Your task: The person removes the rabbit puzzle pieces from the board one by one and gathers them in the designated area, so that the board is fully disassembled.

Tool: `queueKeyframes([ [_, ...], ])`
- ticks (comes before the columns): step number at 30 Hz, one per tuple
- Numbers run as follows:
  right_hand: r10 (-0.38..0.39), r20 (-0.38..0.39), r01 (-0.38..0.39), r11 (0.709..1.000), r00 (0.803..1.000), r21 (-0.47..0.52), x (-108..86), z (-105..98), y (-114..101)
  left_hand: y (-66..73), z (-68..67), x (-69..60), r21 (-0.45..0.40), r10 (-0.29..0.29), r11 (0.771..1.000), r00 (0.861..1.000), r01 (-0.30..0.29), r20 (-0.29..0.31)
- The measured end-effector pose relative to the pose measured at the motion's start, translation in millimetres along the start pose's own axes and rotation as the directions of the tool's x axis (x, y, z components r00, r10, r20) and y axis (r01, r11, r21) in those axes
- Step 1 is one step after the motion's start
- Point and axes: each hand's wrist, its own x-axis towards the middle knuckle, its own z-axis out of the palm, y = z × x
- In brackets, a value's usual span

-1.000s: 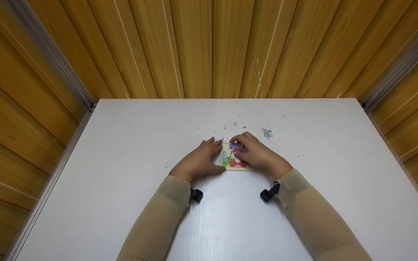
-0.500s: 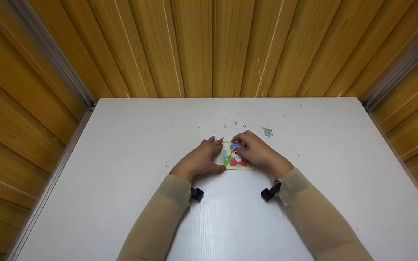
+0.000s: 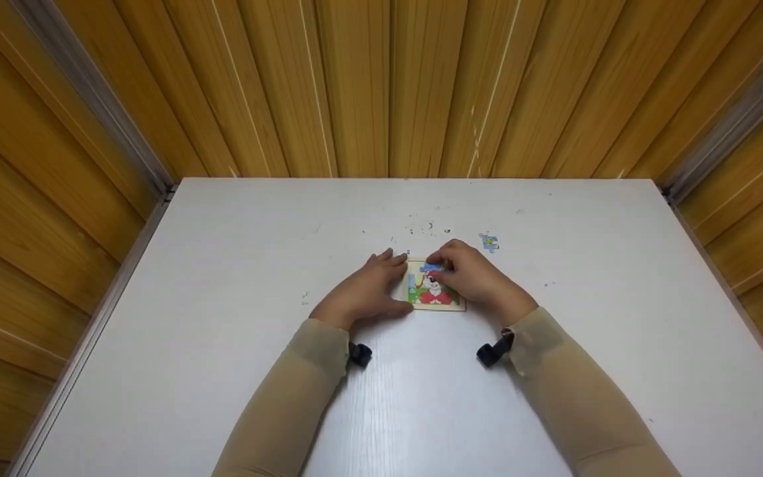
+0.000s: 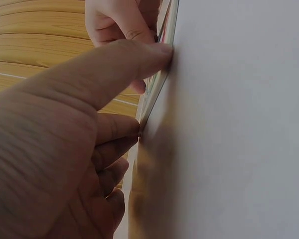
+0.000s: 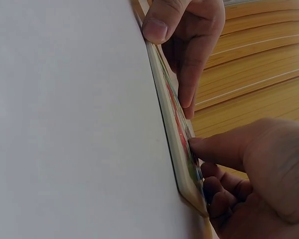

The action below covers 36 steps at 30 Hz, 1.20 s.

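A small square jigsaw puzzle board (image 3: 438, 307) with a pale frame lies on the white table; its picture shows a red-and-white figure. My left hand (image 3: 368, 288) holds the board's left side, thumb at the near corner and index finger at the far corner. Over the upper right part of the board is my right hand (image 3: 477, 275), its thumb and index finger at a blue puzzle piece (image 3: 430, 267), which they appear to pinch. In the right wrist view the right thumb (image 5: 204, 147) touches the picture surface. The right hand covers the board's right upper part.
Another blue and yellow puzzle piece (image 3: 489, 242) lies on the white table (image 3: 255, 252), beyond the right hand. Dark marks dot the tabletop behind the board. Wood-patterned panels (image 3: 355, 86) rise behind and at both sides.
My right thumb and fingertips have shifted slightly to the right over the board, and more of the figure shows. The left hand and the board stay in place.
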Motion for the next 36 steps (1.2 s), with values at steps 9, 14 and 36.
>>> queueKeyframes([
  [9, 0.019, 0.028, -0.019, 1.000, 0.999, -0.003, 0.8, -0.5, -0.3, -0.9, -0.4, 0.9, 0.008, 0.027, 1.000, 1.000, -0.027, -0.001],
  [14, 0.009, 0.027, -0.009, 1.000, 1.000, 0.006, 0.5, -0.7, -0.6, -0.8, -0.8, -0.7, 0.008, 0.037, 0.999, 0.999, -0.037, -0.009],
  [36, 0.029, 0.056, -0.032, 0.998, 0.998, 0.052, -4.8, -15.7, -0.3, 1.7, -2.0, -0.2, -0.011, -0.004, 1.000, 1.000, 0.004, -0.007],
])
